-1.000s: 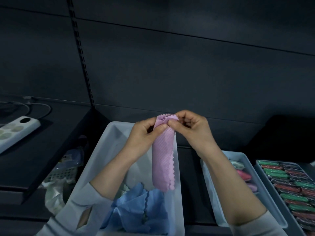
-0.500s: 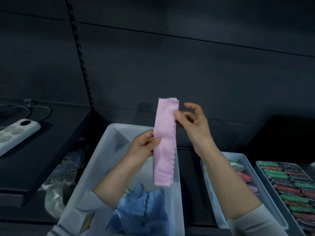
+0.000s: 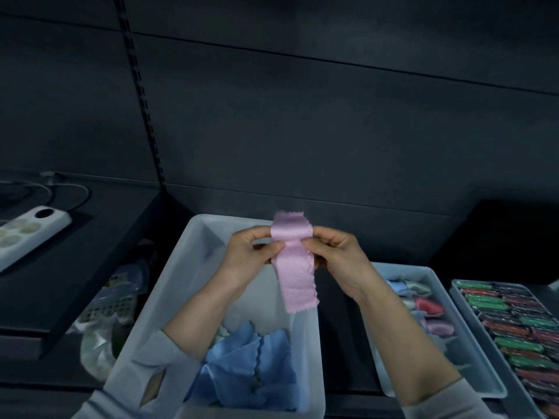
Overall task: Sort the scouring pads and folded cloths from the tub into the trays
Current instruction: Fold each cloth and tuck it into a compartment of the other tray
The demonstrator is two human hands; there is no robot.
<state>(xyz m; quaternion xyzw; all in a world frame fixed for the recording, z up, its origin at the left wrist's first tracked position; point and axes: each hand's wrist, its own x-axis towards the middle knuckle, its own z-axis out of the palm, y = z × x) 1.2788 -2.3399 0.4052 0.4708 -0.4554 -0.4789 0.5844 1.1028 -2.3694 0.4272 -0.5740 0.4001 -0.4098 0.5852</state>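
Note:
I hold a narrow pink cloth (image 3: 295,279) with zigzag edges above the white tub (image 3: 193,261). My left hand (image 3: 252,257) pinches its left edge and my right hand (image 3: 335,258) pinches its right edge. The cloth's top end bends over my fingers while its lower part hangs down. Crumpled blue cloths (image 3: 251,367) lie in the tub's near end. To the right, a white tray (image 3: 453,337) holds folded pink, red and pale blue cloths. At the far right a second tray (image 3: 462,300) is packed with several green and red scouring pads (image 3: 520,325).
A dark shelf on the left carries a white power strip (image 3: 27,234) with its cable. Below that shelf, a clear plastic bag (image 3: 106,322) with packaged items sits beside the tub. A dark panel wall with a slotted upright rail (image 3: 142,95) rises behind everything.
The cloth was held upright as a long strip half a second ago. Now both hands have come together at its upper part, lower down, and its top end folds over.

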